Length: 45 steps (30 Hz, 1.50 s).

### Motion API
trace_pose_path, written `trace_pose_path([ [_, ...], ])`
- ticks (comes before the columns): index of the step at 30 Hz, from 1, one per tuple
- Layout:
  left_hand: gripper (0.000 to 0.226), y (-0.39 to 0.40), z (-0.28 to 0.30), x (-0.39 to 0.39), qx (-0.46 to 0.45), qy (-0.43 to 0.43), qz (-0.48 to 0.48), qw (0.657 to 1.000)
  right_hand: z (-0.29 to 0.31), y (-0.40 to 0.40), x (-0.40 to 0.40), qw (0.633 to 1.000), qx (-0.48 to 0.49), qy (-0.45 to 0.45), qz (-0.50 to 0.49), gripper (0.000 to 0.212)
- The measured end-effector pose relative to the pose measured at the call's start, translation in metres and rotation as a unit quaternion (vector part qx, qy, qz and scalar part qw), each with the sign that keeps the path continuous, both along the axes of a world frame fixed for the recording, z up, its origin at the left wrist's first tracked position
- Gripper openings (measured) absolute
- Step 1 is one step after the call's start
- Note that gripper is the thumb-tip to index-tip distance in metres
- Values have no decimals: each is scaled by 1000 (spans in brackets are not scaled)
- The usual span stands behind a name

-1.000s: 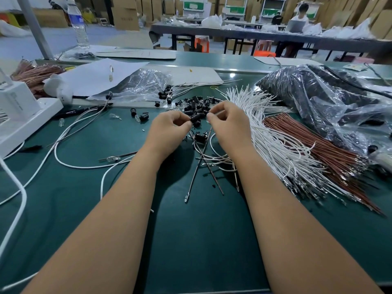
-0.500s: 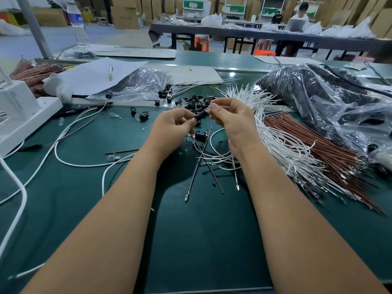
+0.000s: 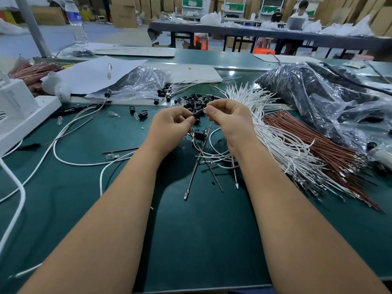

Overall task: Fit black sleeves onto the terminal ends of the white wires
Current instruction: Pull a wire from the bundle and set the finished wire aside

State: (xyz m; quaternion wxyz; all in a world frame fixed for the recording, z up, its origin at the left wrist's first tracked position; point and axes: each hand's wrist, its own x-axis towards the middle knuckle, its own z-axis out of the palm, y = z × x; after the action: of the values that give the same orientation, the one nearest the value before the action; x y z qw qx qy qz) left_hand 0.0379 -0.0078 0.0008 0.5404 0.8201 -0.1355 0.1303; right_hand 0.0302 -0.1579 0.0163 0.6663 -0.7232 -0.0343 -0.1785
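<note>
Black sleeve [image 3: 199, 113] pinched between both hands, raised above the green table [image 3: 203, 240]. Left hand [image 3: 169, 128] gripping its near end with curled thumb and fingers; right hand [image 3: 230, 122] pinching the far end, fingers curled, exact hold on a wire not clear. Loose white wires [image 3: 214, 153] looping under and just below the right wrist. Pile of black sleeves [image 3: 191, 101] just beyond the fingertips. Big white wire bundle [image 3: 275, 132] right of the right hand, brown wires [image 3: 314, 143] further right.
</note>
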Motion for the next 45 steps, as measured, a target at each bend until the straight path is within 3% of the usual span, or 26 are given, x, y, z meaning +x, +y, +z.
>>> trace_pose_path([
  [4,16,8,-3,10,17,-17,119,993,-1,-3,2,997,0,-8,-73,14],
  [7,19,19,-2,16,13,-21,216,976,-2,-6,4,982,-129,7,-140,13],
  [9,22,22,-3,19,4,-20,239,971,-4,-3,3,963,-232,13,-138,33],
  [11,22,23,-2,19,5,-13,232,973,-4,3,1,941,-319,0,-109,47],
  [16,14,16,-2,19,-19,36,145,989,-4,22,-3,881,-468,-62,25,46],
  [20,17,15,-2,19,-10,38,147,988,-12,31,0,796,-595,-11,112,44],
  [22,21,15,-2,19,-18,44,137,989,-15,30,3,785,-608,9,115,39],
  [26,23,14,-2,17,-16,36,132,991,-15,30,2,820,-563,-11,100,33],
  [30,20,14,-1,13,-20,13,117,993,-10,28,-3,916,-393,-75,37,12],
  [32,14,12,0,9,-14,8,97,995,-7,23,-3,943,-322,-77,10,11],
  [37,13,7,3,3,0,17,38,999,-6,14,2,977,-205,-58,0,32],
  [45,12,6,2,1,19,16,11,1000,-6,9,4,999,-40,-5,1,22],
])
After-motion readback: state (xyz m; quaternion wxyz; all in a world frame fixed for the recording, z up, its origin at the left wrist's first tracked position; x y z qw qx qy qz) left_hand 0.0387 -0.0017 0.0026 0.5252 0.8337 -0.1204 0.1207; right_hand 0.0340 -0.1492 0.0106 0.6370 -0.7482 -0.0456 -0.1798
